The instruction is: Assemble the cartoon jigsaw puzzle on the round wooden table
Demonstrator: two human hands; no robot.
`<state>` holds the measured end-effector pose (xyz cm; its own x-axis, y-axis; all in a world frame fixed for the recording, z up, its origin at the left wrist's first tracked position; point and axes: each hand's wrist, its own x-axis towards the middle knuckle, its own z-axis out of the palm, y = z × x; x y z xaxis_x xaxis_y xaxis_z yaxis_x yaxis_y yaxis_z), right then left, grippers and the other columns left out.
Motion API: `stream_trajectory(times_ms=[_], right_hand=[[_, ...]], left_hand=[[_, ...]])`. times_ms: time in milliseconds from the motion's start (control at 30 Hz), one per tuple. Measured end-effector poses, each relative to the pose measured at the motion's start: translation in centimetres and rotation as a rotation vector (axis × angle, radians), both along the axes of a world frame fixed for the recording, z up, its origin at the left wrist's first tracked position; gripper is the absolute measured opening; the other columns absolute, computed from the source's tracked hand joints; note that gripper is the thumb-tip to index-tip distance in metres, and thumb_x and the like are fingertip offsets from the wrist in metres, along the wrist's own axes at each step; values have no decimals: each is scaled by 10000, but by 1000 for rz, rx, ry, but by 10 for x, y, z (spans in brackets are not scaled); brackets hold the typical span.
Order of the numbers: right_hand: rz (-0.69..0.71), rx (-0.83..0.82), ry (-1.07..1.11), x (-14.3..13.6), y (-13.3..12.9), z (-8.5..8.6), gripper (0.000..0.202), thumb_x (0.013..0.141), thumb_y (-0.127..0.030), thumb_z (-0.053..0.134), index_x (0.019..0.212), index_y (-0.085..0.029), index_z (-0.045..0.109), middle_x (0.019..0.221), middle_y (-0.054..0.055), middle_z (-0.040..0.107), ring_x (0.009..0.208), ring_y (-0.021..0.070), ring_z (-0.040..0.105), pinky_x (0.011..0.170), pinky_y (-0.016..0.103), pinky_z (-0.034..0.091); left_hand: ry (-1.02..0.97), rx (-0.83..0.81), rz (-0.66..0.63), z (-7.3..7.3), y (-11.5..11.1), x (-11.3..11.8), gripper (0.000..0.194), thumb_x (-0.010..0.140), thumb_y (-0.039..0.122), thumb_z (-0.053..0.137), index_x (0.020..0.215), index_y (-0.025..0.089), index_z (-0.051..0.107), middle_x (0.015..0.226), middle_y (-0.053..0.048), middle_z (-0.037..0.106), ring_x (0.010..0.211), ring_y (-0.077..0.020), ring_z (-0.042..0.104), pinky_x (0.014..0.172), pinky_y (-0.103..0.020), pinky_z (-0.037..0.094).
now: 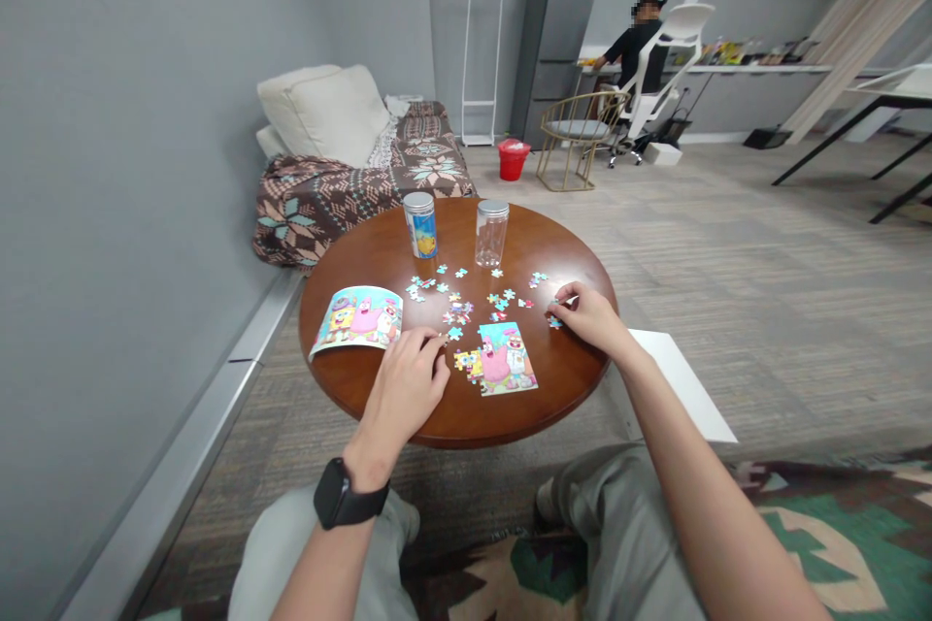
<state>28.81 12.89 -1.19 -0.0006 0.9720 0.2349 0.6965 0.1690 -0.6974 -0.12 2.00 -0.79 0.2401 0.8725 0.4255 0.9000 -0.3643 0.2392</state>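
Observation:
On the round brown table lies a partly joined cartoon jigsaw puzzle (502, 359), its left side ragged. Loose puzzle pieces (458, 313) are scattered behind it. My left hand (412, 376), with curled fingers, is just left of the puzzle; a small pale puzzle piece seems to show at its fingertips. At the table's right side my right hand (588, 315) pinches a small puzzle piece (554, 302), partly covered by the fingers. Another loose piece (555, 322) lies beneath that hand. A curved reference picture (358, 318) with the same cartoon figures rests left of my left hand.
A lidded can with a cartoon label (421, 228) and a clear lidded jar (491, 235) stand at the back of the table (437, 419). Beyond are a covered sofa (408, 150), a red bucket (513, 160), a gold-framed chair (579, 131) and a seated person (641, 49).

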Motion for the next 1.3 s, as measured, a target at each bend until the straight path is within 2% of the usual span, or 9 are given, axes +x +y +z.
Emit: stream_trajectory(times_ms=[133,233,333,433,567,967,1100,1200,1300], right_hand=[[134,94,93,-23,-28,17,124,757,-315,655,796,-199,637,766,27,689,656,162,576,657,298,465],[408,9,160,-50,-60,25,167,833,-350,620,873,-204,692,846,39,721,743,169,620,699,295,485],[533,-59,171,-72,-83,26,142,835,-304,621,868,-210,723,862,38,731,773,167,641,734,292,496],[562,-82,142,-82,-88,26,130,824,-267,623,808,-209,738,799,36,730,771,173,643,730,288,494],[550,-119,146,-85,-85,27,124,794,-243,632,793,-202,748,751,30,728,708,166,639,684,278,500],[524,-170,258,-90,-86,19,146,776,-329,662,771,-191,709,768,42,739,698,170,675,656,273,530],[500,-148,268,-80,-77,19,147,777,-322,643,817,-191,697,762,35,729,688,168,667,669,285,529],[374,-79,254,-61,-63,16,188,767,-349,633,833,-184,692,760,48,723,687,177,657,646,291,520],[200,28,179,-38,-47,12,206,745,-355,618,817,-180,699,762,58,722,676,181,640,658,306,511]], left_hand=[[-57,-27,-5,3,-1,-1,239,878,115,487,1069,169,620,1070,-90,647,1014,-244,609,946,-427,483],[-174,-60,-64,9,-2,-3,192,885,124,498,1018,176,626,1054,-75,650,1000,-223,608,944,-407,479],[-332,-130,-183,15,-5,-4,125,909,167,518,942,185,637,981,-50,663,954,-187,613,904,-350,489],[-422,-223,-314,20,-7,-5,93,879,233,623,960,198,652,975,-31,681,944,-175,621,878,-315,491],[-479,-333,-427,22,-9,-4,260,832,244,706,1083,209,650,990,-14,680,904,-148,627,832,-264,498],[-448,-291,-415,19,-11,0,138,831,190,681,968,185,668,881,-10,667,807,-137,626,761,-250,491],[-388,-218,-274,19,-8,-3,51,848,223,664,884,190,646,874,-14,672,830,-160,624,787,-285,482],[-345,-135,-53,16,-5,-6,60,860,144,592,819,184,612,826,-12,626,794,-158,592,762,-288,464],[-292,-138,77,12,-3,-7,102,853,118,559,797,184,612,772,0,572,725,-145,555,713,-271,448]])
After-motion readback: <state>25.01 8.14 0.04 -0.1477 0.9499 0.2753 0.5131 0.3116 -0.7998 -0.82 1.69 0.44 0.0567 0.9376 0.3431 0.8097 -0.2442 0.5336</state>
